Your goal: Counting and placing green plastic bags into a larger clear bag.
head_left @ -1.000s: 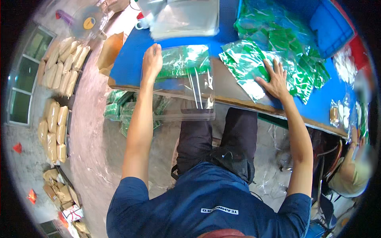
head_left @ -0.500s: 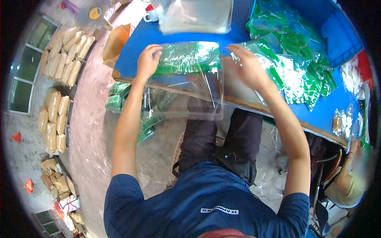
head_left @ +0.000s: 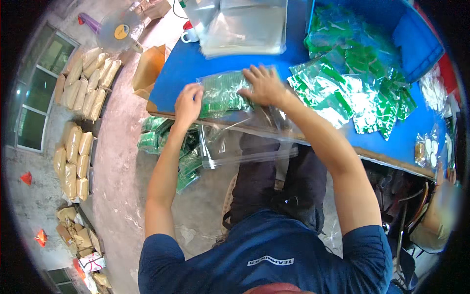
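Clear flat plastic bag (head_left: 240, 128) with a row of green-and-clear film packets (head_left: 223, 95) at its far end: in the head view it lies across the near edge of the blue worktop (head_left: 181, 63), toward the near left corner, its unfilled part hanging over that edge above the person's legs. The bare left hand (head_left: 189, 105) is half closed at the bag's left side, fingers bent; whether it pinches the film cannot be told. The bare right hand (head_left: 266, 88), slightly blurred, is spread palm down over the bag's right side, gripping nothing visible. Toward the worktop's far edge lies a stack of clear plastic sheets or bags (head_left: 245, 34), with a white-and-red cup (head_left: 190, 35) just beside it. Loose green-and-silver packets (head_left: 352, 93) spread from a blue plastic bin (head_left: 416, 49) toward the near edge, right of the right hand.
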`<state>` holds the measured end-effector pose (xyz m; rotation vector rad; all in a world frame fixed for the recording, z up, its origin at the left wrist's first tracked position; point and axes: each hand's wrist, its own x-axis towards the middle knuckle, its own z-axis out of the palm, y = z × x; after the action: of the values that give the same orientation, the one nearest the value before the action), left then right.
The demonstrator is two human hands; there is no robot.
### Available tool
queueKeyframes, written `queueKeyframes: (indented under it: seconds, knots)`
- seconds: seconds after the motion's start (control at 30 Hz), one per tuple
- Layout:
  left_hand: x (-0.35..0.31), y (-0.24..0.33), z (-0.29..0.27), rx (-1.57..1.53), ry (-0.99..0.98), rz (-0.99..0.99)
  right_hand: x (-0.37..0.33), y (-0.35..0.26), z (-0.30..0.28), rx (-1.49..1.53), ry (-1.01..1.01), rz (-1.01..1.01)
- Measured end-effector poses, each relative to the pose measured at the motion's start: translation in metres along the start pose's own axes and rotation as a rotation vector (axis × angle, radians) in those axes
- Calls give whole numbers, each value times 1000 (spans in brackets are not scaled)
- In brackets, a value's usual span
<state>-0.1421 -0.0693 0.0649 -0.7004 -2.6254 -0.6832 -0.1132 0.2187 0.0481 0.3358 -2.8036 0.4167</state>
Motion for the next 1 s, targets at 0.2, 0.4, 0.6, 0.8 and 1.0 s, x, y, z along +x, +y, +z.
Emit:
queueKeyframes:
  seconds: [0.2, 0.4, 0.6, 0.8, 1.0]
  knots:
    - [-79, 1, -16, -99, 43, -7, -16, 24, -48, 288, 176, -43]
    - [-155, 24, -20, 58, 113, 101, -162, 13, -127, -37, -285, -322]
    - [-127, 30, -15, -221, 141, 113, -166, 32, -63, 60, -81, -404]
    - [27, 47, -117, -428, 122, -172, 0, 38, -149, 450, 439, -34]
    - [104, 16, -131, -884, 116, -93, 51, 33, -189, 617, 478, 39]
